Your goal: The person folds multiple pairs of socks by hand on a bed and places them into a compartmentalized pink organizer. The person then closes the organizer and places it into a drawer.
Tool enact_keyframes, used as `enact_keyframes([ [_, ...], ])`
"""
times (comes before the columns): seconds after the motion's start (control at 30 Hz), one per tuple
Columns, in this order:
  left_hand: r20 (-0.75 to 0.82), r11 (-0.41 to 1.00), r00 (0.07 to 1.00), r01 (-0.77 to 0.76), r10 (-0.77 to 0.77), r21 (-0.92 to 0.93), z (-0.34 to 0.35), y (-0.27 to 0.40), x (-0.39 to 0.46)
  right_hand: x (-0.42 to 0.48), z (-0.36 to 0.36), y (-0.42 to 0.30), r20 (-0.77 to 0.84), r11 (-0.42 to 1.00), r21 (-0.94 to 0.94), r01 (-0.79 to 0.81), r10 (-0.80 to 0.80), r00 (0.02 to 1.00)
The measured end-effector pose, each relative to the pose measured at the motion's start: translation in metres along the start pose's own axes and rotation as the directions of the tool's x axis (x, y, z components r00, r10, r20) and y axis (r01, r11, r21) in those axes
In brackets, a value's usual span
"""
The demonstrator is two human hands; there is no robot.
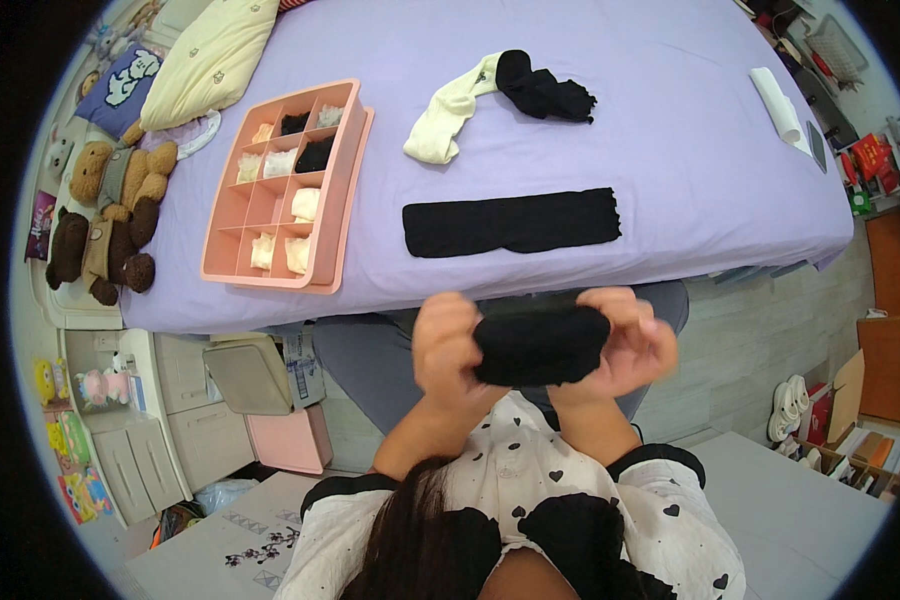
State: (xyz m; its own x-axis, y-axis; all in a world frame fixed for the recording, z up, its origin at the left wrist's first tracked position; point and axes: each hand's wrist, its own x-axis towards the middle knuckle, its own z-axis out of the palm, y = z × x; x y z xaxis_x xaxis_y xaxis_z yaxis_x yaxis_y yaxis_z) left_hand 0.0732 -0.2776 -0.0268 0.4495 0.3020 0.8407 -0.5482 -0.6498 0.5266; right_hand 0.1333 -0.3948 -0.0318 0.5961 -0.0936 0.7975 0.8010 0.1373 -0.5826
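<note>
Above my lap, my left hand (450,349) and my right hand (626,345) hold a black sock (541,346) between them, one at each end. The sock looks bunched or folded, and the hands are slightly blurred. Another black sock (510,223) lies flat near the bed's front edge, its frilled end to the right. Behind it lie a cream sock (446,116) and a crumpled black sock (544,90), touching at their ends. To the left, a pink divided box (270,281) holds folded white, cream, black and grey socks in several of its compartments.
Two teddy bears (105,180) lie at the bed's left edge, near a cream pillow (206,64). A white roll (776,105) and a phone (816,146) lie at the right of the lilac bedsheet (682,150). White shoes (787,405) stand at the lower right.
</note>
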Motion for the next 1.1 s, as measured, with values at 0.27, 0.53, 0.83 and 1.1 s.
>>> enact_keyframes([
  [0.27,0.569,0.461,0.533,0.842,-0.626,-0.281,-0.001,-0.021,-0.003,0.012,-0.022,0.043,0.207,0.914,-0.177,-0.365,0.398,0.894],
  [0.53,0.271,0.571,0.561,0.82,-0.782,-0.051,0.007,-0.03,0.007,0.012,-0.014,0.041,0.557,0.925,-0.112,-0.364,0.362,0.748],
  [0.83,-0.142,0.668,0.663,0.744,-0.735,0.015,-0.01,-0.058,0.01,0.013,-0.042,0.064,0.368,0.771,-0.123,-0.625,0.62,0.693],
  [1.1,-0.172,0.687,0.702,0.712,-0.691,0.143,-0.011,-0.085,0.001,0.022,-0.039,0.075,0.159,0.434,-0.535,-0.725,0.894,0.418],
])
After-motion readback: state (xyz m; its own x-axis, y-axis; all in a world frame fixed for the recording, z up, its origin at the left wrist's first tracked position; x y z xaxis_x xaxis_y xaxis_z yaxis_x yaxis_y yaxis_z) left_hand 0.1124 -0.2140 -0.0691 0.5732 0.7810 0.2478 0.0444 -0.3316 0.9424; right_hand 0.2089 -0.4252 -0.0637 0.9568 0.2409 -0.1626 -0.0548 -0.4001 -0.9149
